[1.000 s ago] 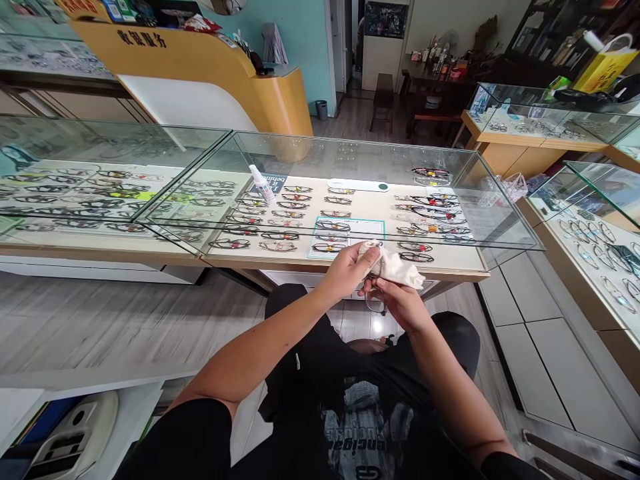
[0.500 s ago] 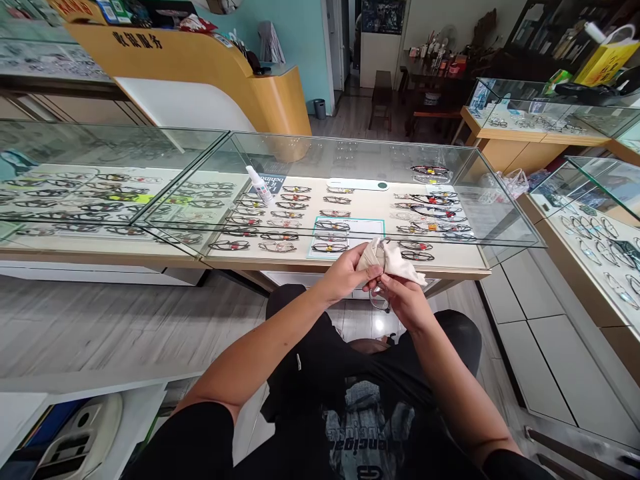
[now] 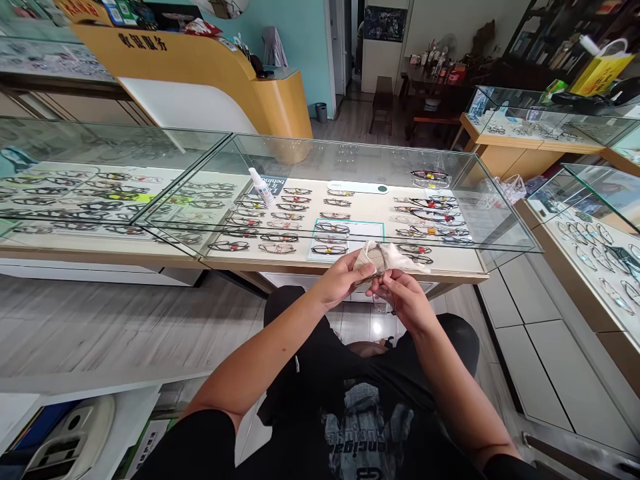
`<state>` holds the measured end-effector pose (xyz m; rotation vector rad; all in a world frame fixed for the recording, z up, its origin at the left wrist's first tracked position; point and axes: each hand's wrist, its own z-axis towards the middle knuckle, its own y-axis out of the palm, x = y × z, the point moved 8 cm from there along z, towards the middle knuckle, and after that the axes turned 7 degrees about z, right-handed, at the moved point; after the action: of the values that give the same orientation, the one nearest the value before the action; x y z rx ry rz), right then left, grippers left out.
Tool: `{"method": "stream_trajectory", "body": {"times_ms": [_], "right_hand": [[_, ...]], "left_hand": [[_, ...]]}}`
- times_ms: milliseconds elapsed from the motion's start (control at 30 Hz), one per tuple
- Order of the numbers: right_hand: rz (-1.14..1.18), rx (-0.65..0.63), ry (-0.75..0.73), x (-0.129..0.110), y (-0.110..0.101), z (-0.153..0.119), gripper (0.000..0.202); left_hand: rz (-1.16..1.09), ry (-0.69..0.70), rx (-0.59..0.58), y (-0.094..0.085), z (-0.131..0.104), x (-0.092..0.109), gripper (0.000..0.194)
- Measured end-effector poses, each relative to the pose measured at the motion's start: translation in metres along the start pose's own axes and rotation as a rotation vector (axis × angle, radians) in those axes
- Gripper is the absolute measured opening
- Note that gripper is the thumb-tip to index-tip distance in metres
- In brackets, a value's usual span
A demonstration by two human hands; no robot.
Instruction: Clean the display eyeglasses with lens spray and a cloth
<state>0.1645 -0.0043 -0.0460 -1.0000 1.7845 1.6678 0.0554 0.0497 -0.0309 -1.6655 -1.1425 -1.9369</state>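
Observation:
A pair of eyeglasses is held in front of me, just above my lap, with one lens hanging below my fingers. My left hand is closed, its thumb pressing a cream cloth around the other part of the glasses. Fingers of my right hand pinch the frame near its middle, and the cloth trails above them. A thin dark temple arm crosses the cloth. The lens under the cloth is hidden.
Right behind my hands stands a glass display case with rows of eyeglasses and a white spray bottle. Another glass case flanks me at right. A white shelf is at lower left, and a wooden counter stands farther back.
My left thumb has shifted slightly left and down with the cloth. The glasses have turned a little in my right fingers, and the hanging lens has tilted.

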Motion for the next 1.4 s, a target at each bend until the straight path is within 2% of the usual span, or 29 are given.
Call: {"method": "stream_trajectory", "body": {"times_ms": [367,600,667,867,1000,1200,1333,1400], "right_hand": [[-0.120,-0.066,-0.017,0.008,0.009,0.000,0.037],[-0.149,-0.099,-0.023,0.016,0.009,-0.001,0.032],[-0.147,-0.088,-0.019,0.015,0.007,-0.002,0.033],[-0.123,-0.041,-0.013,0.004,0.002,-0.004,0.035],[-0.078,-0.035,-0.003,0.005,0.000,-0.003,0.037],[-0.104,-0.087,-0.023,0.016,0.005,0.000,0.033],[-0.161,-0.152,-0.047,0.020,0.011,0.001,0.034],[-0.159,-0.160,-0.041,0.019,0.012,0.001,0.034]], "left_hand": [[0.031,0.001,0.188,-0.001,-0.005,-0.002,0.056],[0.058,-0.009,0.247,-0.006,-0.003,-0.005,0.058],[0.062,-0.019,0.221,-0.007,-0.002,-0.004,0.056],[0.101,-0.039,0.048,-0.007,-0.005,0.002,0.049],[0.087,-0.040,-0.005,-0.003,-0.010,0.004,0.045],[0.110,-0.002,0.113,-0.001,-0.008,0.004,0.048],[0.128,0.012,0.214,-0.007,-0.005,0.002,0.053],[0.132,0.022,0.225,-0.009,-0.005,0.002,0.054]]}}
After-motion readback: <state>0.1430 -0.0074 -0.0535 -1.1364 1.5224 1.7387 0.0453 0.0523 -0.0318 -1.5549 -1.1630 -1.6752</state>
